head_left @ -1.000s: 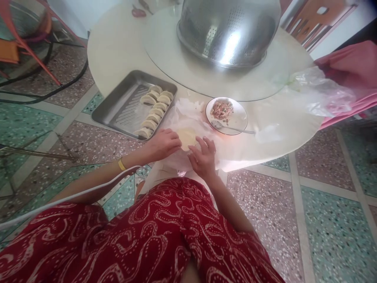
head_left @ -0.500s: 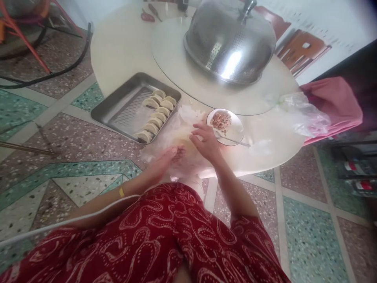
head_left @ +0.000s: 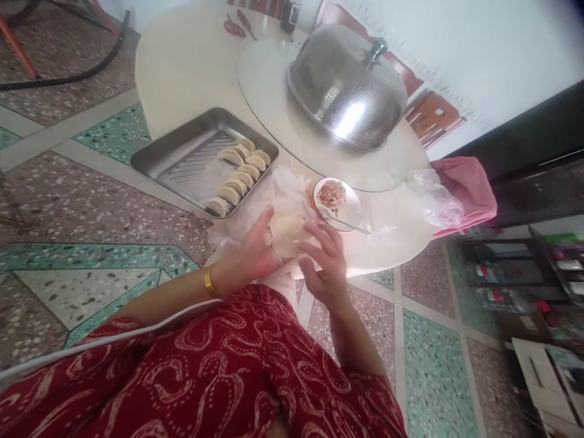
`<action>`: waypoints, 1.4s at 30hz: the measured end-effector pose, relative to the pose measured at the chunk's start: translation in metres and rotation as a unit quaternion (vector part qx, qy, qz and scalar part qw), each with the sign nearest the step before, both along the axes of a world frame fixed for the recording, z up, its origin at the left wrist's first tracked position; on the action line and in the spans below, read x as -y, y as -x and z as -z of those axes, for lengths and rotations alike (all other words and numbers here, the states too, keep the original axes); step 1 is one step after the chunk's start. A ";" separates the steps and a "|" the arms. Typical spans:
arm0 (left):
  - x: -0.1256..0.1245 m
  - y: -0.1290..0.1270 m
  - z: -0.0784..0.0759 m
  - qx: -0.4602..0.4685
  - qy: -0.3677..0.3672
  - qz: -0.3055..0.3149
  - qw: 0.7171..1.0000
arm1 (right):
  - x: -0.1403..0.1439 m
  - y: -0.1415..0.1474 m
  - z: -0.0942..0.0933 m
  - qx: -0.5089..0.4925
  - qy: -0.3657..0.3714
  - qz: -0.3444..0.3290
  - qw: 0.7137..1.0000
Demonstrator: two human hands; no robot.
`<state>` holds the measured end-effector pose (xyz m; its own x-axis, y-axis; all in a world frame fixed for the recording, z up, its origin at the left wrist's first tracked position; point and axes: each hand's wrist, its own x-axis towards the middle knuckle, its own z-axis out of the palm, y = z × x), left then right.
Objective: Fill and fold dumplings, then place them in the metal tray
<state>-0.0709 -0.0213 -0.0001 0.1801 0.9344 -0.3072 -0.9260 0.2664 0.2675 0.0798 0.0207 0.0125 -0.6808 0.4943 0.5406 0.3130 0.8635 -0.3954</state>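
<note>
The work in hand appears to be readying a pale round wrapper point(head_left: 288, 234) for filling. It shows between the person's two hands at the near edge of the counter point(head_left: 182, 73), over a crumpled thin sheet point(head_left: 285, 182). The left hand point(head_left: 260, 248) is opened out, its thumb raised well apart from the fingers; the right hand point(head_left: 323, 258) has its fingers spread and slightly curled beside the wrapper's right side. Judging from this, the next move would call for the left hand to support the wrapper flat while the right takes up the spoon point(head_left: 349, 225), which lies on the plate point(head_left: 350, 208) with the minced filling point(head_left: 331, 193). Folded dumplings point(head_left: 244, 176) lie in the right part of the metal tray point(head_left: 171, 164).

The wrapper's outline fades into the pale sheet, and the left fingertips are hard to make out, so whether it rests on that hand or on the sheet cannot be told. Whatever the perforated dome point(head_left: 344, 85) may cover is hidden
</note>
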 end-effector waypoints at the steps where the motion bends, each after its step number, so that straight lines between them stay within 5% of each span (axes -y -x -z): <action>1: 0.004 -0.003 0.001 -0.005 -0.010 0.031 0.999 | -0.003 -0.005 -0.002 -0.009 0.016 0.020 1.000; 5: 0.013 -0.016 0.002 -0.039 -0.063 0.146 0.986 | -0.023 -0.018 -0.002 0.017 0.145 0.057 0.988; 10: 0.016 -0.027 0.005 -0.053 -0.072 0.187 0.978 | -0.034 -0.028 0.003 0.063 0.393 0.004 0.917; 13: 0.013 -0.030 0.007 -0.067 -0.054 0.192 0.978 | -0.031 -0.030 0.005 0.022 0.465 -0.006 0.885; 22: 0.011 -0.032 0.002 -0.076 0.043 0.103 0.991 | -0.041 -0.031 0.019 -0.075 0.436 0.078 0.894; 27: 0.009 -0.023 0.003 -0.116 0.004 0.105 0.988 | -0.031 -0.056 0.023 -0.182 0.420 0.179 0.871; 36: -0.003 -0.026 0.001 -0.213 -0.044 0.080 0.973 | 0.006 -0.046 0.038 -0.204 0.519 0.149 0.817; 42: -0.003 -0.032 0.000 -0.242 -0.047 0.101 0.964 | 0.007 -0.040 0.042 -0.206 0.501 0.160 0.825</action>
<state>-0.0389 -0.0179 0.0001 0.2184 0.9228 -0.3173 -0.6177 0.3825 0.6871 0.1198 0.0140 -0.0291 -0.2898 0.9522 -0.0962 0.1227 -0.0627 -0.9905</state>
